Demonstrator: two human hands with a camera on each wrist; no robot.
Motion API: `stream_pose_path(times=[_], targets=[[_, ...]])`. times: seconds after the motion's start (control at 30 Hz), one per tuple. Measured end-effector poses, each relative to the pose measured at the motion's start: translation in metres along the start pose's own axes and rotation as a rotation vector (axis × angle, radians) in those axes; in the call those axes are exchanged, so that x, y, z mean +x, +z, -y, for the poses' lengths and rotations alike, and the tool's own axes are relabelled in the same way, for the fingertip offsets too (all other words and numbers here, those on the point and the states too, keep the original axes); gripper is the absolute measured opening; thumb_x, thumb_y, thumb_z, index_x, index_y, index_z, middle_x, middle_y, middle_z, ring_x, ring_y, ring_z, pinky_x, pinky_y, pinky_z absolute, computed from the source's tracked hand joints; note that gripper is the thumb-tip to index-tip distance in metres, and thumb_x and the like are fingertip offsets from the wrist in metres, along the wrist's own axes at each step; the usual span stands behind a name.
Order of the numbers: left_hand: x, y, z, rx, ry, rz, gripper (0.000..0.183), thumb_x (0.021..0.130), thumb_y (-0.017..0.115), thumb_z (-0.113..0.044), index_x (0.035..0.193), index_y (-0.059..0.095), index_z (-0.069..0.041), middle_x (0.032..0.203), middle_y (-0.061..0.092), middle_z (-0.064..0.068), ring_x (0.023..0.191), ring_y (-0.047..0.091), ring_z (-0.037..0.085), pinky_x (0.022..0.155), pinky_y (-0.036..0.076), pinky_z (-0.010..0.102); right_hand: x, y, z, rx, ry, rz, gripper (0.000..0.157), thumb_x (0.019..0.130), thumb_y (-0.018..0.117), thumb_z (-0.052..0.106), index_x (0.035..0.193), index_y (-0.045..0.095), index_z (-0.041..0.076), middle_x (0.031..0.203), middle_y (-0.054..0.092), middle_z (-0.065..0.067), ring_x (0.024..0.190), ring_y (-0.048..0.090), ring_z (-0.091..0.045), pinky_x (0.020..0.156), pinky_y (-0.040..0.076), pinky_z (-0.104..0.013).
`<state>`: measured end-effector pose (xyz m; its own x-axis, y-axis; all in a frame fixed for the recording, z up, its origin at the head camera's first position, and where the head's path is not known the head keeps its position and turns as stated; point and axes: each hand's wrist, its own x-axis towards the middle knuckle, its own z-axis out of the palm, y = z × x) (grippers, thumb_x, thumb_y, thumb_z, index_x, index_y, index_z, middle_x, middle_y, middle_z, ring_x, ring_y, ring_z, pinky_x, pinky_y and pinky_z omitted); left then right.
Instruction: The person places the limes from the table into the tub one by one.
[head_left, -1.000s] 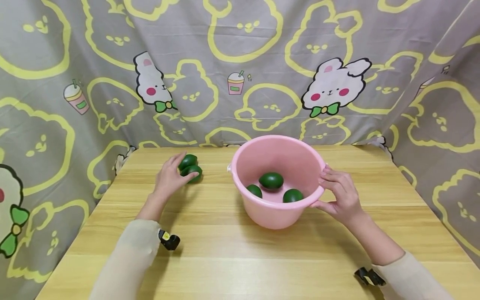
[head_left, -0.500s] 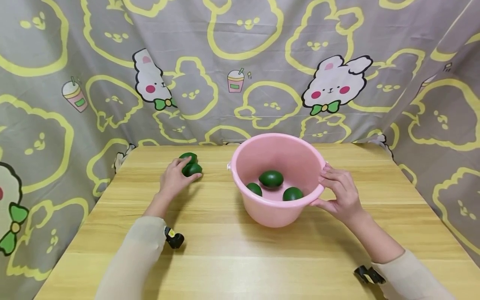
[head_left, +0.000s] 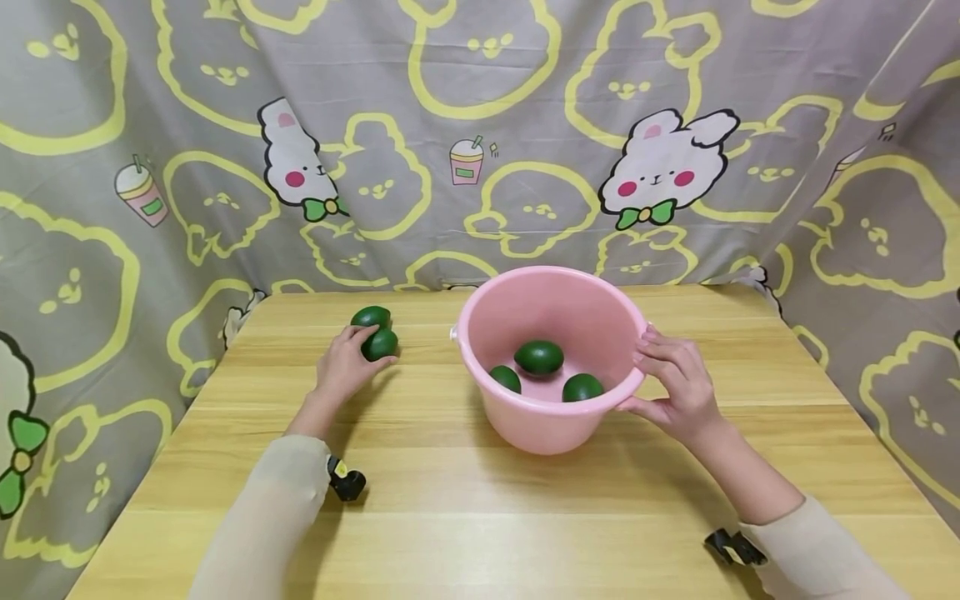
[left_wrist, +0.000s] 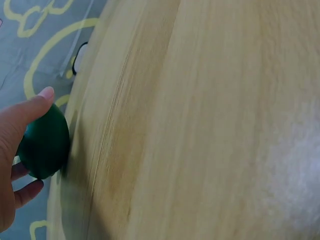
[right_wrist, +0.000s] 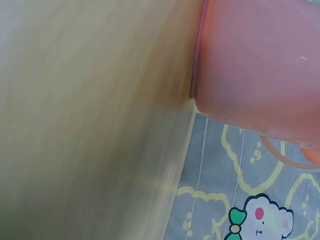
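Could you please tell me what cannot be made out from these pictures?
Head view: the lower parts of two green fruits, hidden by the near wall of the pink bucket.
Left wrist view: part of the held green fruit, hidden by the left hand.
Right wrist view: what the orange patch is, cut off by the right edge.

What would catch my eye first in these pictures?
Probably the pink bucket, just right of centre in the head view, with three dark green fruits inside and the right grip on its rim. To its left, the left grip holds one green fruit in front of another. Behind the table, a cartoon-patterned grey curtain also stands out.
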<state>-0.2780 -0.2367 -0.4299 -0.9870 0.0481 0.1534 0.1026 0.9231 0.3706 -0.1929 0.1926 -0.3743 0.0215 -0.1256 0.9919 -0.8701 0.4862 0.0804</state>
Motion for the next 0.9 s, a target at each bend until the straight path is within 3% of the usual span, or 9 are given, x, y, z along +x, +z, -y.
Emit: stream_pose_path(times=[0.23, 0.5, 0.63, 0.8, 0.9], targets=[[0.0005, 0.0031, 0.0014, 0.010, 0.052, -0.034, 0.067, 0.077, 0.077, -0.041, 0.131, 0.050, -0.013, 0.134, 0.047, 0.019, 0.113, 0.051, 0.043, 0.079, 0.048, 0.058, 0.0017, 0.0012, 0.0010, 0.006, -0.002, -0.010, 0.060, 0.080, 0.065, 0.052, 0.076, 0.061, -0.008, 0.077, 0.060, -0.023, 0.085, 0.061, -0.032, 0.094, 0.045, -0.026], [0.0036, 0.0036, 0.0068, 0.031, 0.092, -0.027, 0.067, 0.076, 0.078, -0.040, 0.130, 0.049, -0.013, 0.132, 0.048, 0.018, 0.113, 0.052, 0.042, 0.077, 0.049, 0.059, 0.0019, 0.0010, 0.0017, 0.006, 0.003, -0.010, 0.060, 0.080, 0.065, 0.051, 0.075, 0.060, -0.008, 0.077, 0.060, -0.023, 0.088, 0.061, -0.031, 0.095, 0.045, -0.026], [0.0031, 0.0000, 0.0076, 0.028, 0.097, -0.003, 0.066, 0.078, 0.076, -0.041, 0.131, 0.049, -0.013, 0.132, 0.048, 0.018, 0.113, 0.051, 0.042, 0.078, 0.048, 0.059, 0.0018, 0.0018, 0.0015, 0.009, 0.006, -0.014, 0.060, 0.080, 0.065, 0.052, 0.075, 0.060, -0.008, 0.077, 0.060, -0.024, 0.088, 0.061, -0.031, 0.094, 0.045, -0.026], [0.0017, -0.0013, 0.0072, 0.057, 0.120, 0.061, 0.065, 0.087, 0.063, -0.049, 0.139, 0.045, -0.016, 0.138, 0.044, 0.018, 0.116, 0.051, 0.043, 0.077, 0.048, 0.057, 0.0016, 0.0019, 0.0015, 0.006, 0.010, -0.012, 0.060, 0.080, 0.064, 0.052, 0.075, 0.060, -0.008, 0.077, 0.060, -0.023, 0.088, 0.061, -0.030, 0.095, 0.045, -0.026], [0.0013, 0.0025, 0.0062, 0.019, 0.139, 0.077, 0.064, 0.089, 0.061, -0.047, 0.141, 0.044, -0.014, 0.138, 0.044, 0.019, 0.116, 0.051, 0.044, 0.081, 0.047, 0.056, 0.0015, 0.0014, 0.0016, 0.003, 0.012, -0.008, 0.060, 0.080, 0.064, 0.052, 0.075, 0.060, -0.008, 0.077, 0.060, -0.023, 0.089, 0.061, -0.030, 0.095, 0.045, -0.026]])
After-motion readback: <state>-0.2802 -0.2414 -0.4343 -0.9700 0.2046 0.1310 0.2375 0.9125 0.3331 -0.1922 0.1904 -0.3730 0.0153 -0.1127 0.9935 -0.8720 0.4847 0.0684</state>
